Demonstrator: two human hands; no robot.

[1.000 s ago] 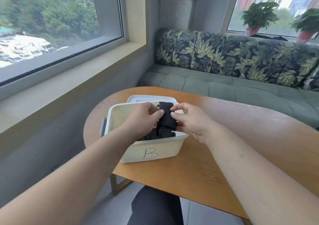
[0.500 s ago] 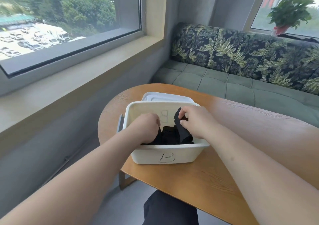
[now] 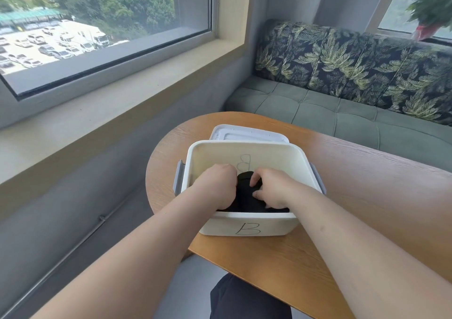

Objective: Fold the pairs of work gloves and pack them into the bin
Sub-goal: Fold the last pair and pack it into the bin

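The black gloves [image 3: 245, 196] are lying inside the white bin [image 3: 244, 144] on the wooden table [image 3: 274, 260], the right hand [image 3: 274, 187] curling its fingers over them, the left hand [image 3: 217, 186] pressing alongside, its grip being indeterminable.

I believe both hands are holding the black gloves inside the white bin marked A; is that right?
Not quite: the head view shows the white bin marked B, not A. The rest stands: the left hand and the right hand both hold the black gloves inside it.
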